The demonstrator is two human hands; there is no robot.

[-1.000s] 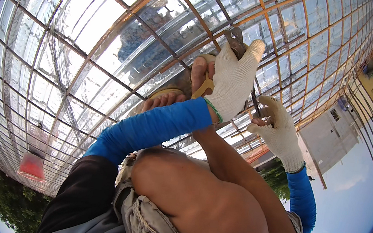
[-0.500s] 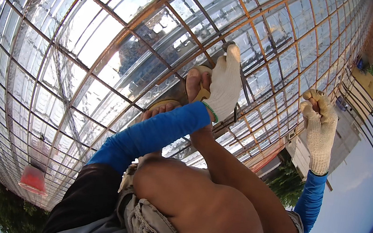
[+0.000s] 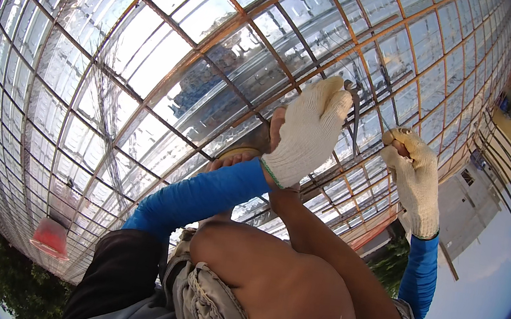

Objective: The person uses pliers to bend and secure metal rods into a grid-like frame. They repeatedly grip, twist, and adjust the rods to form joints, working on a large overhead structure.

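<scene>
No packages, labels, signs or screens are in sight from here; nothing with a printed face or a display shows anywhere in the view.

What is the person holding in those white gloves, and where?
The left hand grips a thin dark metal tool by its lower end. The right hand pinches a thin wire at its end, above the rusty rebar grid.
</scene>
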